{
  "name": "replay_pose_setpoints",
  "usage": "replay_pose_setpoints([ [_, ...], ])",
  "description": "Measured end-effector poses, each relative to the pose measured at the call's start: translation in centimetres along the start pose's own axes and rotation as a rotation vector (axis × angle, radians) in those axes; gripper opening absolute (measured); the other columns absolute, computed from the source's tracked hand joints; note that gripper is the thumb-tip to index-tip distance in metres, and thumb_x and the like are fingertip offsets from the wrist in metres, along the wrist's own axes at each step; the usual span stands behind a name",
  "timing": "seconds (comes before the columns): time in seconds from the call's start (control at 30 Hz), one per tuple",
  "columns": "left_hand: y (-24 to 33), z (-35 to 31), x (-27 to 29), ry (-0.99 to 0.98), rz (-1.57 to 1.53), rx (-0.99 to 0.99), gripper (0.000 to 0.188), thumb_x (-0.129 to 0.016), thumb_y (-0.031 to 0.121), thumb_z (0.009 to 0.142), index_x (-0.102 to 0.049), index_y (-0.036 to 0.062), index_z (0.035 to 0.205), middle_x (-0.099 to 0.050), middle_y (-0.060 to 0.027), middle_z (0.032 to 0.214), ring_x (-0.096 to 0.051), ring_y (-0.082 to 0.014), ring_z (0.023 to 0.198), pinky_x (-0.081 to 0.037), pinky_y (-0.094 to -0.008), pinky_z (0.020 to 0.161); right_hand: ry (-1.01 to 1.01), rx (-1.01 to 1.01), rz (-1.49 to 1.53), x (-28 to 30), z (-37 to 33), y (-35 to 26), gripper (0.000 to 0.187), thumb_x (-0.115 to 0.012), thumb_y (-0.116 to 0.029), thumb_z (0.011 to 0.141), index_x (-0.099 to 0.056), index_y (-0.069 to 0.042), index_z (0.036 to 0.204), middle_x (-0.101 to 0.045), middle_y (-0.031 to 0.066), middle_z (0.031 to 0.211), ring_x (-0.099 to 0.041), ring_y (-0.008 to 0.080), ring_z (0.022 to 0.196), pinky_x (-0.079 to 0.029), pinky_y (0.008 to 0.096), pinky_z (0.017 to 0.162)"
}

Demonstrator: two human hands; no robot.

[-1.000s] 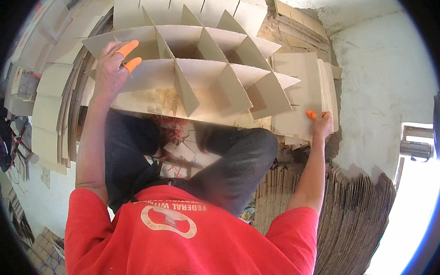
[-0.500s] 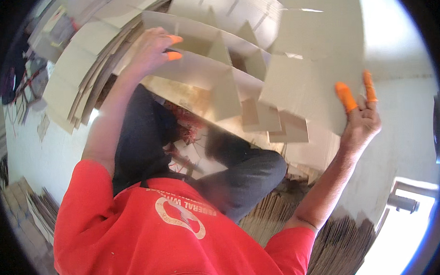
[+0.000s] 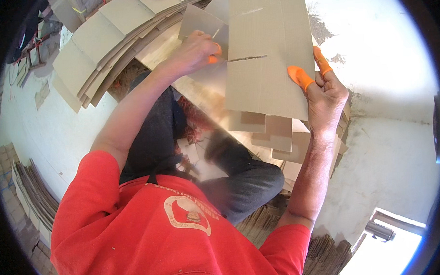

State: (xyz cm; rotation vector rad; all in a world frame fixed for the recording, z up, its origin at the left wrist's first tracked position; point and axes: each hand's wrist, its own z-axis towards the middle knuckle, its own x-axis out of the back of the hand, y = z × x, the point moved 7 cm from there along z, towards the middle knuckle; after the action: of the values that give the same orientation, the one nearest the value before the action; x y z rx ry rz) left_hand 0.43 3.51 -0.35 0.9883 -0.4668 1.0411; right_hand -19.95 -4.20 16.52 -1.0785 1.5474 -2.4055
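Note:
My right hand (image 3: 327, 95) grips the right edge of a large brown slotted cardboard sheet (image 3: 269, 29), its orange-capped thumb flat on the front. Slits run in from the sheet's left side. My left hand (image 3: 197, 53), also with orange finger covers, is closed by the sheet's left edge, pinching a thinner cardboard divider (image 3: 201, 22). The large sheet hides most of what lies behind it. Several smaller cardboard pieces (image 3: 278, 133) stick out below the sheet, overlapping on the wooden board (image 3: 201, 97).
A thick stack of cardboard sheets (image 3: 119, 24) lies at the far left. More cardboard leans at the lower left (image 3: 35, 192) and is piled near my right elbow (image 3: 326, 255). My bent legs (image 3: 241, 185) are below the board. A pale wall (image 3: 383, 93) stands at right.
The large sheet and my right hand have moved left. My left hand has moved right, toward the sheet. The open cardboard divider grid seen earlier is now mostly hidden or folded.

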Motion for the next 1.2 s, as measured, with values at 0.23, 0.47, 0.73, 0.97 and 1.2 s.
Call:
replay_pose_setpoints([
  [0.23,-0.1,0.2,-0.3,0.010,0.004,0.030,0.014,-0.074,0.015,0.075,-0.071,0.0087,0.086,-0.062,-0.0065,0.076,-0.056,-0.0240,0.083,-0.040,-0.0382,0.084,-0.084,0.056,-0.159,-1.9,1.8,0.5,0.044,-0.070,0.006,0.081,-0.059,0.009,0.123,-0.068,0.0002,0.081,-0.047,-0.0010,0.062,-0.041,0.0159,0.058],
  [0.47,-0.3,0.3,-0.6,-0.034,0.058,0.023,0.011,-0.073,0.016,0.076,-0.072,0.0096,0.085,-0.064,-0.0067,0.076,-0.057,-0.0246,0.085,-0.041,-0.0384,0.083,-0.052,0.012,-0.262,-2.4,1.4,-1.8,0.052,-0.072,0.003,0.080,-0.056,0.006,0.129,-0.062,-0.0060,0.070,-0.036,-0.0018,0.056,-0.032,0.0147,0.051],
  [0.73,-0.4,0.1,-0.7,0.003,-0.006,0.072,0.010,-0.073,0.017,0.077,-0.071,0.0090,0.082,-0.064,-0.0057,0.077,-0.058,-0.0236,0.087,-0.040,-0.0386,0.084,-0.028,-0.013,-0.275,-2.9,0.5,-2.0,0.051,-0.070,0.003,0.081,-0.056,0.005,0.130,-0.072,0.0005,0.093,-0.036,-0.0020,0.059,-0.033,0.0159,0.052],
  [0.97,-0.4,0.1,-0.8,-0.067,-0.023,0.103,0.011,-0.073,0.018,0.077,-0.070,0.0080,0.082,-0.061,-0.0072,0.075,-0.056,-0.0241,0.087,-0.040,-0.0384,0.086,-0.174,0.046,-0.129,-5.6,1.0,1.9,0.043,-0.068,0.005,0.081,-0.058,0.008,0.122,-0.071,0.0069,0.091,-0.045,0.0019,0.063,-0.040,0.0191,0.054],
  [1.2,-0.1,0.5,-0.8,-0.064,-0.018,0.092,0.009,-0.072,0.015,0.076,-0.070,0.0079,0.082,-0.060,-0.0093,0.074,-0.057,-0.0255,0.086,-0.040,-0.0380,0.084,-0.256,0.280,-0.388,-9.1,1.9,3.9,0.014,-0.072,0.002,0.080,-0.062,0.010,0.087,-0.072,0.0124,0.089,-0.039,0.0050,0.054,-0.041,0.0260,0.048],
])
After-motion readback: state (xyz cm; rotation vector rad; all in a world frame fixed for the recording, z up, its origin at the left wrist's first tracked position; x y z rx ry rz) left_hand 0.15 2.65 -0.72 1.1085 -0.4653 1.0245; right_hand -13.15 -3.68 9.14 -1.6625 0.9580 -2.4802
